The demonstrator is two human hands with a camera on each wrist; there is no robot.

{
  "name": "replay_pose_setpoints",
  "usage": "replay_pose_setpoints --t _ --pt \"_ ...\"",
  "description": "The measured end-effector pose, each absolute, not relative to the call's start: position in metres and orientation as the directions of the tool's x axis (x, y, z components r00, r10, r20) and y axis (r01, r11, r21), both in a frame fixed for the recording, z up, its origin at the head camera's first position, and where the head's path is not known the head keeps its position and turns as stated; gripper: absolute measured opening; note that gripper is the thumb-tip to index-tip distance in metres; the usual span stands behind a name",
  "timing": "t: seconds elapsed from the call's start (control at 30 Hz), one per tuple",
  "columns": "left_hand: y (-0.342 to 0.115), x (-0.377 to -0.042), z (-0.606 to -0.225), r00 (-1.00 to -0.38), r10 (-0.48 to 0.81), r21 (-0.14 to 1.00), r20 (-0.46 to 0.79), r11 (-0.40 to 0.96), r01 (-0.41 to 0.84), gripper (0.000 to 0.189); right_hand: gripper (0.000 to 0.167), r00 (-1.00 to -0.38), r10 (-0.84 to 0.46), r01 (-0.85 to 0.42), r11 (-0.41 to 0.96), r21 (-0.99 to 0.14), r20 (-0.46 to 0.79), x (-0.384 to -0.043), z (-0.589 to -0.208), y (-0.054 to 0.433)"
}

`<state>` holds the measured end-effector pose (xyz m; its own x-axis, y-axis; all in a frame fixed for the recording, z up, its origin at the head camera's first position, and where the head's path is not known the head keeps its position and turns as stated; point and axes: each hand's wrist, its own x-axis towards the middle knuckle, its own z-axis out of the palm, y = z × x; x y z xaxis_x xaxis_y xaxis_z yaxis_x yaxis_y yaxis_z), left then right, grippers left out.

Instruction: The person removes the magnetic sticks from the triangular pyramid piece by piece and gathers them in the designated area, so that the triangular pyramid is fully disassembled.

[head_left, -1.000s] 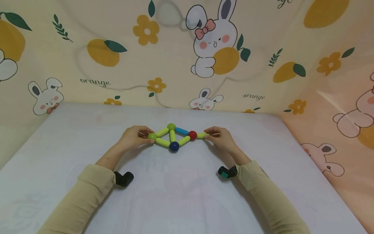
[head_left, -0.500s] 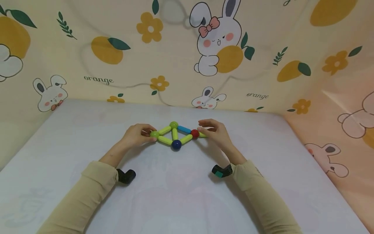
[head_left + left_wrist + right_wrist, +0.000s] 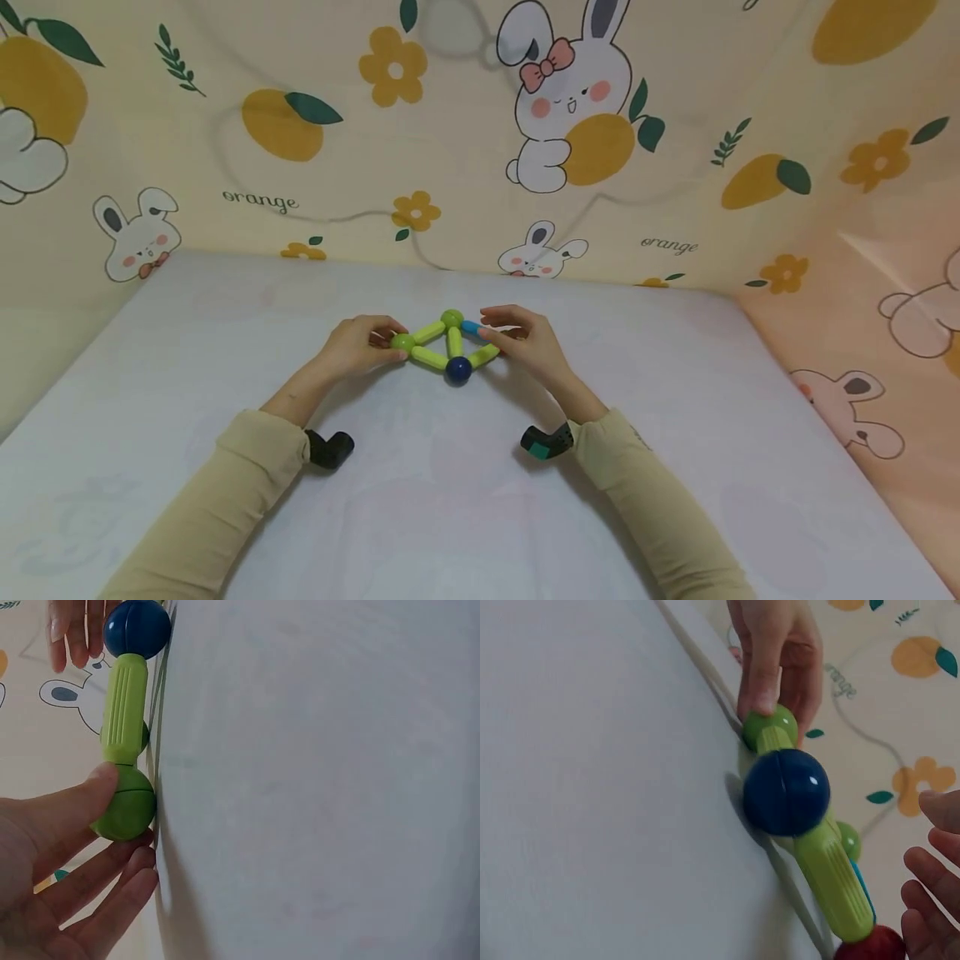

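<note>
A flat frame of magnetic building rods and balls lies on the table. My left hand pinches its left green ball between thumb and fingers. Yellow-green rods run from there to a dark blue ball at the front and another green ball at the back. My right hand hovers by the right end with fingers parted, gripping nothing. It hides the red ball in the head view and part of the blue rod. The rod right of the red ball is hidden too.
A white cloth covers the table. Behind it stands a printed cloth backdrop with rabbits and oranges. Black wrist devices sit at both cuffs.
My right hand has let go of the yellow-green rod at the right end and moved left over the red ball. The left hand keeps its hold; the head view has shifted slightly.
</note>
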<state>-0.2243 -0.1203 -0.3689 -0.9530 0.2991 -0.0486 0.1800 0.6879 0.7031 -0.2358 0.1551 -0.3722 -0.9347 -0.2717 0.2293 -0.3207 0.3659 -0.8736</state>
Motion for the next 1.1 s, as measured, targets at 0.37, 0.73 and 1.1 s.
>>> replay_pose_setpoints --t 0.37,0.73,1.1 --pt "-0.121 -0.224 -0.368 -0.954 0.294 0.704 -0.050 0.688 0.175 0.036 0.034 -0.922 -0.331 -0.322 0.367 -0.873 0.201 -0.232 -0.372 0.136" --pt "-0.121 -0.224 -0.369 -0.953 0.301 0.700 -0.031 0.687 0.195 0.036 0.030 -0.922 -0.351 -0.299 0.387 -0.872 0.161 -0.231 -0.381 0.118" --pt "-0.120 -0.225 -0.370 -0.953 0.302 0.703 -0.011 0.680 0.208 0.035 0.029 -0.918 -0.373 -0.297 0.428 -0.854 0.133 -0.229 -0.387 0.111"
